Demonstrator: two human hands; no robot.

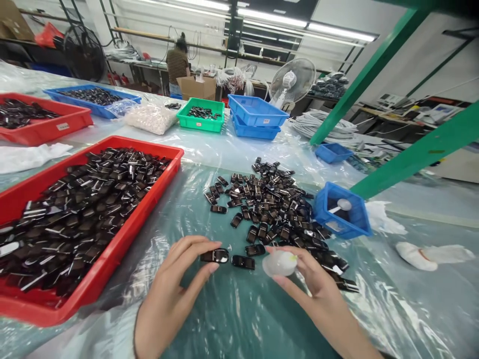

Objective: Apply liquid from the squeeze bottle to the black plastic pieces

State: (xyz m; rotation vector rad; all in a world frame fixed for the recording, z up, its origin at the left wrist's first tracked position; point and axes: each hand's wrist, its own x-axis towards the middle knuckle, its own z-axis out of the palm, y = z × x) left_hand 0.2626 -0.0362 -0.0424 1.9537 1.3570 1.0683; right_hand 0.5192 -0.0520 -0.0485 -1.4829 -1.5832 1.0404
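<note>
My left hand pinches a small glossy black plastic part between thumb and fingers, low over the green table surface. My right hand grips a small translucent white bottle with a yellowish spot at its right end. Between the two hands lies another black part. Just beyond them spreads a loose pile of the same black parts. To the left, a large red tray is heaped with more of them.
A small blue bin with a white-headed tool inside stands right of the pile. Farther back are a green tray, stacked blue trays and a bag of pale pieces. A green post slants across the right. A person is in the background.
</note>
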